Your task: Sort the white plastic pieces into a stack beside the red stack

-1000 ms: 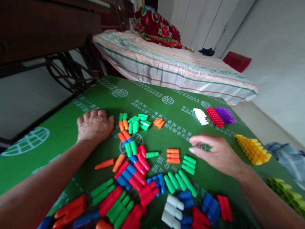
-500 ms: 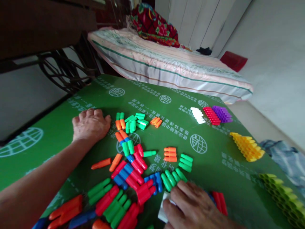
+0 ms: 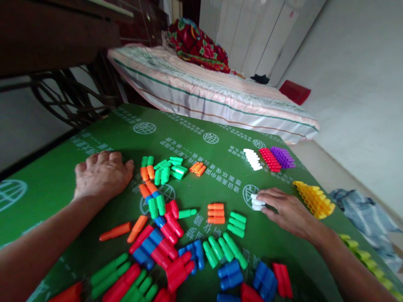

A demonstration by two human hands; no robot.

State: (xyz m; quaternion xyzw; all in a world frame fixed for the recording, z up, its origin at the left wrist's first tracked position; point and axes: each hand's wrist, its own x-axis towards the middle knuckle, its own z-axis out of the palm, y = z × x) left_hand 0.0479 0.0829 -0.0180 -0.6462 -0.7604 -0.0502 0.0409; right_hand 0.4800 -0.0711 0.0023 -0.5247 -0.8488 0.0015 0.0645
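My right hand (image 3: 278, 207) pinches a small white plastic block (image 3: 257, 202) of joined bullet-shaped tubes, over a printed globe on the green board. Its thumb and fingers close on the block's right side. My left hand (image 3: 102, 174) rests flat on the board at the left, fingers apart and holding nothing. Just right of it are an orange and green block (image 3: 147, 167) and a cluster of green blocks (image 3: 170, 170). An orange three-tube block (image 3: 215, 213) and a green one (image 3: 236, 224) lie left of my right hand.
Rows of joined tubes line the right side: white (image 3: 252, 159), red (image 3: 270, 160), purple (image 3: 282, 157), yellow (image 3: 314, 199) and lime (image 3: 367, 264). Many red, blue and green blocks (image 3: 157, 243) crowd the near middle. A bed (image 3: 214, 100) stands beyond the green board (image 3: 189, 130).
My right hand has moved forward and right with the white block, uncovering blue blocks near the front. My left hand stays on the board; the view has shifted slightly.
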